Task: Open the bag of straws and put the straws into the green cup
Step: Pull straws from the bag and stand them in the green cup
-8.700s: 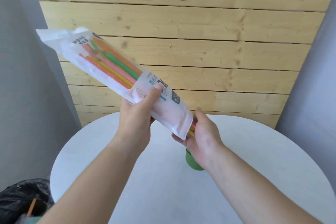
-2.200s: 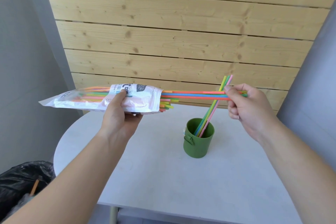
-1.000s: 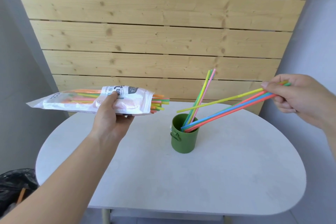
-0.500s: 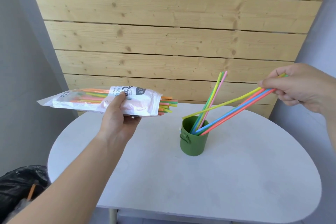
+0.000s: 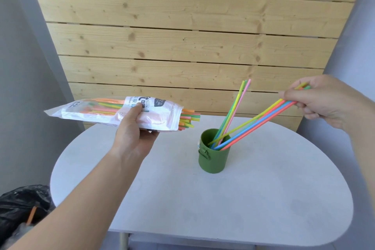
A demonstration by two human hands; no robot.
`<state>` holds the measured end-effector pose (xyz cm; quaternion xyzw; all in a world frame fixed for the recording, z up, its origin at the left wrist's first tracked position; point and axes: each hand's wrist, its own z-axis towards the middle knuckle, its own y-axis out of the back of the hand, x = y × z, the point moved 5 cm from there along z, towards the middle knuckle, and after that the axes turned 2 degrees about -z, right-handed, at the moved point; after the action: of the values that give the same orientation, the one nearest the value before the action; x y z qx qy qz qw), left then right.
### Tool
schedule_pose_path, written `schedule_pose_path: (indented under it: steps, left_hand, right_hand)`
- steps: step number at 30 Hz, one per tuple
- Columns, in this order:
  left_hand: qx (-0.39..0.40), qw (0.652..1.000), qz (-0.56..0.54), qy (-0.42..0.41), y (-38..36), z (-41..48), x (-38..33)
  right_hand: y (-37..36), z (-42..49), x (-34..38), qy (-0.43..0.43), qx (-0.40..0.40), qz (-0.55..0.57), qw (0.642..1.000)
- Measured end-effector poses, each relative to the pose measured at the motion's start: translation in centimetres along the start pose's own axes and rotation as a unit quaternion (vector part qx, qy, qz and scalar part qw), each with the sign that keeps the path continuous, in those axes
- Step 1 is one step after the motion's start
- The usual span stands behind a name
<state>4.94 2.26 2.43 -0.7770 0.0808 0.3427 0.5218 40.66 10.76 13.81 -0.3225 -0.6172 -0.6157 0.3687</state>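
Note:
A green cup (image 5: 213,158) stands upright near the middle of the white table (image 5: 263,199). A few straws (image 5: 235,108) lean in it, tips up. My right hand (image 5: 324,100) pinches the upper ends of a bunch of coloured straws (image 5: 261,123); their lower ends are inside the cup's mouth. My left hand (image 5: 134,128) holds the white straw bag (image 5: 105,112) level, left of the cup, above the table's far edge. The bag's right end is open and several straw tips (image 5: 189,119) stick out toward the cup.
A wall of pale wooden planks (image 5: 182,46) rises right behind the table. A black rubbish bag (image 5: 20,207) sits on the floor at the lower left. Grey walls close in on both sides.
My right hand has lowered a little and pushed the held straws deeper into the cup. The bag in my left hand stays level and in about the same place.

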Motion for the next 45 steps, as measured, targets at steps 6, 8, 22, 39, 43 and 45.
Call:
schedule_pose_path:
  steps: [6,8,22,39,43,45]
  left_hand:
    - [0.001,1.000,0.002,0.007,-0.1,0.1,0.5]
    - [0.002,1.000,0.005,0.006,0.1,0.2,0.5]
    - [0.002,1.000,-0.006,0.008,1.1,0.4,-0.3]
    - [0.064,0.998,0.007,0.006,-2.0,-1.7,0.0]
    - [0.054,0.999,0.000,0.006,-1.7,-1.6,0.0]
    - [0.046,0.999,-0.012,0.004,-1.4,-1.3,-0.3]
  right_hand:
    - [-3.7,1.3,1.9,0.064,-0.035,0.037,0.997]
    - [-5.0,1.9,2.6,0.084,-0.063,0.041,0.994]
    - [-9.2,3.4,4.0,0.165,-0.141,-0.091,0.972]
    - [-17.5,-4.0,2.7,0.076,0.058,0.071,0.993]
    - [-17.5,-3.9,2.9,0.130,0.020,0.103,0.986]
    - [-17.0,-3.6,2.9,0.141,-0.012,0.115,0.983]
